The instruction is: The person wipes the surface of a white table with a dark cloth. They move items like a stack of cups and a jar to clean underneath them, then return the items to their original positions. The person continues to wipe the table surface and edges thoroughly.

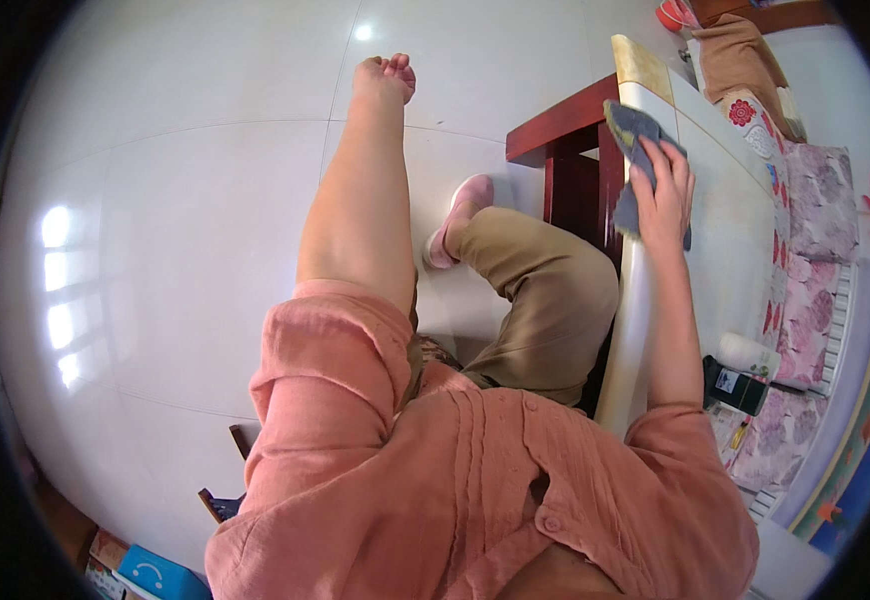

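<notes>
My right hand (664, 187) lies palm down on a grey-blue cloth (641, 139) with yellowish-green edging, its fingers spread and pressing on the folds. The cloth rests along the near long edge of a pale stone-topped table (727, 217) with dark red wooden legs, and part of it hangs at the rim. My left hand (386, 75) is held out over the tiled floor, away from the table, with its fingers curled in and nothing seen in it. The palm side is partly hidden.
On the table stand a white roll (746, 354) and a dark green box (735, 386); a patterned runner (776, 247) lies along its far side. Beyond are floral cushions (821, 202) and a brown cloth (742, 64). A blue box (161, 574) sits at the lower left.
</notes>
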The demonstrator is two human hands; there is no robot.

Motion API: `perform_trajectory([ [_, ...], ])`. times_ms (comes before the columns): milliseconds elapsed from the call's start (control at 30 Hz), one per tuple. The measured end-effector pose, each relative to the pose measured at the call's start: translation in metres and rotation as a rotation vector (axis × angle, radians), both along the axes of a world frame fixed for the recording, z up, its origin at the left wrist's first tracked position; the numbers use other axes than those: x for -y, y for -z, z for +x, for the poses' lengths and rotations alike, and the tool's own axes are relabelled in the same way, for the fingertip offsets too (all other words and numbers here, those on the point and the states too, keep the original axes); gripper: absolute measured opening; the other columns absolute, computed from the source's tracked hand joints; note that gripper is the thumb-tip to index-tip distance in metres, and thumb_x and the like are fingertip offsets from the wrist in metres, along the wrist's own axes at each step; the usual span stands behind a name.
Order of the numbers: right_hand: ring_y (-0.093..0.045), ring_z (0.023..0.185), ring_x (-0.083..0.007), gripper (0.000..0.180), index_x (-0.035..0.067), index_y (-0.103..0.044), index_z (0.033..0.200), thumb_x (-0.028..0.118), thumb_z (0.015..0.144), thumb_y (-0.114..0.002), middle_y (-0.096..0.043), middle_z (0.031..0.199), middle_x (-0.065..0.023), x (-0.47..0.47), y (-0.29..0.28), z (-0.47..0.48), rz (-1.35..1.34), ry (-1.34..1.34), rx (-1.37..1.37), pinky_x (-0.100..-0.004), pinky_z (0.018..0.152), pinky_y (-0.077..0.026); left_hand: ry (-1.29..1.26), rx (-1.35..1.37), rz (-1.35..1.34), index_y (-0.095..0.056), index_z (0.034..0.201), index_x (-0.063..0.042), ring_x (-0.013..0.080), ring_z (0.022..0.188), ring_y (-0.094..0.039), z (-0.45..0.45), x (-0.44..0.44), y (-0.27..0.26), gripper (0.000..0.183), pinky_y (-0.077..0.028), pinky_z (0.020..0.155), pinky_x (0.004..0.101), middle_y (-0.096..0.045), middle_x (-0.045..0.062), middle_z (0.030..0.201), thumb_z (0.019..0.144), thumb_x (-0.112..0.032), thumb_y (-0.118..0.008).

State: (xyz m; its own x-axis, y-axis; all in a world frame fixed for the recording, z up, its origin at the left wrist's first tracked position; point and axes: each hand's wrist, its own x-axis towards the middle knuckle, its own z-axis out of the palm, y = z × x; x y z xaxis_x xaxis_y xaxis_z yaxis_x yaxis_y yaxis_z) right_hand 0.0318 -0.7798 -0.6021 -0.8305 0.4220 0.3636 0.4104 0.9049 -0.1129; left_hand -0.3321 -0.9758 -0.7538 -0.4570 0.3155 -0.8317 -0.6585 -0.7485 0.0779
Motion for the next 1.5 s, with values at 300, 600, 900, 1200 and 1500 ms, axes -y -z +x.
perform_trajectory([
  [300,-0.05,0.129,-0.0352,0.043,0.008,-0.064,0.137,0.027,0.099,-0.065,-0.055,0.139,-0.0134,-0.044,0.002,-0.027,-0.051,0.02,-0.065,-0.0441,0.112,-0.038,0.886,-0.628,-0.97,-0.056,0.121,0.001,0.0272,0.071,-0.066,-0.019,-0.037,0.077,0.032,-0.051,0.064,0.0383,-0.071,0.016,0.098,0.093,-0.012,-0.055],
  [600,-0.052,0.129,-0.0347,0.052,0.005,-0.062,0.139,0.04,0.101,-0.062,-0.058,0.137,-0.016,-0.152,0.007,-0.094,-0.003,0.173,-0.071,-0.0415,0.113,-0.037,1.674,-1.473,-1.748,-0.069,0.12,-0.012,0.0274,0.115,-0.067,-0.011,-0.085,0.094,0.027,-0.049,0.097,0.0461,-0.07,0.008,0.128,0.095,-0.019,-0.061],
  [900,-0.048,0.135,-0.0352,0.051,0.005,-0.06,0.141,0.038,0.101,-0.061,-0.056,0.141,-0.0188,-0.119,-0.002,-0.06,0.087,0.195,0.061,-0.044,0.115,-0.035,2.001,-2.097,-2.067,-0.069,0.123,-0.014,0.0267,0.113,-0.065,0.034,-0.113,0.097,0.038,-0.044,0.097,0.0485,-0.07,0.007,0.119,0.088,-0.027,-0.073],
  [1200,-0.063,0.094,-0.0212,0.043,0.002,-0.062,0.12,0.033,0.094,-0.076,-0.064,0.102,-0.0095,0.168,-0.067,-0.097,-0.986,-0.623,0.342,-0.0347,0.084,-0.05,2.111,-2.183,-2.258,-0.072,0.121,-0.007,0.0323,0.106,-0.068,0.057,-0.081,0.09,0.039,-0.046,0.091,0.0529,-0.073,0.014,0.113,0.09,-0.031,-0.067],
  [1500,-0.063,0.081,-0.0305,0.006,0.003,-0.058,0.1,0.009,0.098,-0.059,-0.059,0.088,-0.0144,0.26,-0.082,-0.038,-1.639,-1.232,0.174,-0.0402,0.07,-0.05,1.938,-1.851,-2.209,-0.069,0.126,-0.013,0.028,0.121,-0.064,0.036,-0.058,0.038,0.033,-0.046,0.094,0.0543,-0.072,0.006,0.122,0.095,-0.023,-0.064],
])
